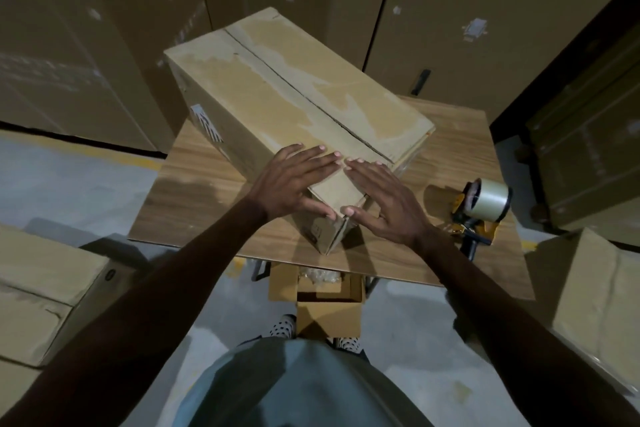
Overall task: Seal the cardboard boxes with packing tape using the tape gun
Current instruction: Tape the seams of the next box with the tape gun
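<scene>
A long cardboard box (287, 90) lies diagonally on a small wooden table (194, 198), its top flaps meeting along a dark centre seam. My left hand (294, 180) lies flat on the box's near end, fingers straight, thumb over the near edge. My right hand (384, 198) rests flat beside it on the same end, fingers straight, fingertips close to the left hand's. A yellow and black tape gun (481, 215) with a roll of clear tape stands on the table to the right of my right hand, untouched.
Tall cardboard cartons (104, 45) wall the back. More boxes sit on the floor at the left (41, 291) and right (595, 302). A small open box (325, 302) stands under the table's front edge, near my feet.
</scene>
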Available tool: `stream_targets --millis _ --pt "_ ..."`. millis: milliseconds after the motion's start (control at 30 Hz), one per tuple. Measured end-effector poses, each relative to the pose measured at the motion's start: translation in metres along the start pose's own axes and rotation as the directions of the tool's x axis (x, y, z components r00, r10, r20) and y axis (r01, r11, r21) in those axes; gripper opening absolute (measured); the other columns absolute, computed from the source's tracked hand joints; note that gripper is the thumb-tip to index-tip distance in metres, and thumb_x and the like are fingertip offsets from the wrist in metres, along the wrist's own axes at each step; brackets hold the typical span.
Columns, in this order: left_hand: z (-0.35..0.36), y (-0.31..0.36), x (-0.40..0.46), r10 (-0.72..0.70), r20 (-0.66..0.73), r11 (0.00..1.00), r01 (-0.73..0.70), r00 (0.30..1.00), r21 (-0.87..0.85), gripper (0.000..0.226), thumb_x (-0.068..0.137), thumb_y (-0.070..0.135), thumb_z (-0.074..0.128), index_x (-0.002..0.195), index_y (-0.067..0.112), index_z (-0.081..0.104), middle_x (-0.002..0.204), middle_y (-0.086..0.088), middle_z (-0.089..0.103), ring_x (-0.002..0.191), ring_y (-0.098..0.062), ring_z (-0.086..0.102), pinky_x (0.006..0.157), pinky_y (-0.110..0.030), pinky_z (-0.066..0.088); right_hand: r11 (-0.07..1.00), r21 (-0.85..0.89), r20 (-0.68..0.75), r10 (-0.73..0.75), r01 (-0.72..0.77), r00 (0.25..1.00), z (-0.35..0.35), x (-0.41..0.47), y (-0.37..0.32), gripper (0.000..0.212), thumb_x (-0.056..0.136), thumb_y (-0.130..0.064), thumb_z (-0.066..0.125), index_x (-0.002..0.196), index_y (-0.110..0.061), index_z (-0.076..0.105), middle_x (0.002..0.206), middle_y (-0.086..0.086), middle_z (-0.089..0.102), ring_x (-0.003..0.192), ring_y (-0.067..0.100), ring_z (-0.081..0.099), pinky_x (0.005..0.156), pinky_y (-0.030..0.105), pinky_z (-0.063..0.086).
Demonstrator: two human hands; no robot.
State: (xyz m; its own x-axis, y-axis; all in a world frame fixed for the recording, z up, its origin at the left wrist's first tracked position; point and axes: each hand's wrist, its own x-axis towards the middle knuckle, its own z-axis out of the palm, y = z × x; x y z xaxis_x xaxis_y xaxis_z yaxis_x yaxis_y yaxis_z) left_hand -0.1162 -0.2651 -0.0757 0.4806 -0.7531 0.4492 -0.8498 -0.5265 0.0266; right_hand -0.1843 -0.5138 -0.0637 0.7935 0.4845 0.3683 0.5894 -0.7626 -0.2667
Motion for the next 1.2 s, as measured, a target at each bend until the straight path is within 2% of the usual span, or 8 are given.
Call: stream_targets --millis 100,233,400,567,800,967,1100,1200 --pt "0.002 -0.01 0.001 0.08 -0.023 0.997 -0.08 0.996 0.011 0.09 0.084 0.078 0.044 0.143 0.011 0.053 0.148 -0.007 0.054 0.135 -0.027 0.051 0.106 -0.044 0.041 0.998 -0.06 0.056 -0.031 0.034 0.998 0.002 0.002 0.005 0.08 0.1 -0.066 0.037 0.155 -0.007 0.035 0.161 0.011 0.034 0.151 0.021 0.028 0.125 0.039 0.015" --pt "-0.01 -0.027 0.01 0.046 0.076 0.996 -0.04 0.996 -0.083 0.092 0.084 0.082 0.039 0.147 0.016 0.048 0.152 -0.005 0.049 0.14 -0.026 0.046 0.11 -0.046 0.038 0.984 -0.166 0.166 -0.037 0.065 0.985 0.003 0.017 0.013 0.087 0.098 -0.07 0.026 0.156 -0.005 0.026 0.162 0.018 0.029 0.149 0.032 0.028 0.121 0.048 0.019" --pt "-0.024 -0.024 0.015 -0.089 0.266 0.981 0.131 0.96 -0.144 0.107 0.075 0.092 0.035 0.156 0.023 0.032 0.162 0.006 0.029 0.152 -0.016 0.021 0.124 -0.047 0.009 0.961 -0.24 0.238 -0.077 0.135 0.968 -0.001 0.025 0.022 0.086 0.097 -0.065 0.032 0.155 -0.001 0.028 0.162 0.021 0.028 0.149 0.034 0.029 0.12 0.047 0.022" --pt "-0.016 0.001 0.01 -0.209 0.171 0.974 0.222 0.963 -0.056 0.117 0.071 0.098 0.027 0.156 0.017 0.035 0.162 0.002 0.031 0.152 -0.021 0.023 0.124 -0.052 0.004 0.96 -0.195 0.316 -0.134 0.202 0.939 -0.02 0.03 0.031 0.09 0.096 -0.068 0.037 0.158 -0.004 0.025 0.165 0.017 0.021 0.153 0.029 0.021 0.123 0.044 0.021" --pt "-0.008 0.01 0.011 -0.196 0.137 0.979 0.188 0.971 0.075 0.107 0.075 0.085 0.04 0.151 0.01 0.043 0.162 -0.006 0.034 0.15 -0.029 0.029 0.119 -0.064 0.014 0.991 -0.136 0.32 0.04 0.004 0.947 -0.028 0.044 0.042 0.106 0.086 -0.086 0.029 0.158 -0.007 0.029 0.165 0.011 0.024 0.153 0.025 0.021 0.124 0.049 0.022" --pt "-0.004 0.018 0.012 -0.227 0.132 0.973 0.218 0.965 0.074 0.106 0.072 0.079 0.046 0.15 0.008 0.043 0.162 -0.007 0.033 0.15 -0.031 0.028 0.118 -0.066 0.013 0.989 -0.143 0.3 0.005 0.04 0.954 -0.02 0.04 0.045 0.099 0.09 -0.077 0.032 0.154 -0.001 0.036 0.16 0.019 0.033 0.148 0.034 0.032 0.119 0.054 0.028" --pt "-0.01 0.031 0.02 -0.376 0.216 0.927 0.366 0.901 0.086 0.116 0.075 0.094 0.022 0.157 0.013 0.032 0.166 -0.002 0.022 0.154 -0.026 0.015 0.121 -0.062 0.003 0.981 -0.148 0.393 -0.057 0.124 0.918 -0.027 0.04 0.056 0.096 0.093 -0.076 0.03 0.158 -0.005 0.024 0.165 0.017 0.022 0.153 0.032 0.021 0.122 0.053 0.025" --pt "-0.009 0.036 0.023 -0.421 0.164 0.907 0.418 0.892 0.055 0.108 0.078 0.088 0.028 0.154 0.012 0.038 0.164 -0.002 0.029 0.153 -0.027 0.019 0.121 -0.062 0.006 0.984 -0.102 0.392 -0.095 0.146 0.915 -0.036 0.041 0.063 0.095 0.094 -0.075 0.035 0.161 -0.011 0.018 0.168 0.01 0.013 0.156 0.025 0.012 0.125 0.046 0.016"
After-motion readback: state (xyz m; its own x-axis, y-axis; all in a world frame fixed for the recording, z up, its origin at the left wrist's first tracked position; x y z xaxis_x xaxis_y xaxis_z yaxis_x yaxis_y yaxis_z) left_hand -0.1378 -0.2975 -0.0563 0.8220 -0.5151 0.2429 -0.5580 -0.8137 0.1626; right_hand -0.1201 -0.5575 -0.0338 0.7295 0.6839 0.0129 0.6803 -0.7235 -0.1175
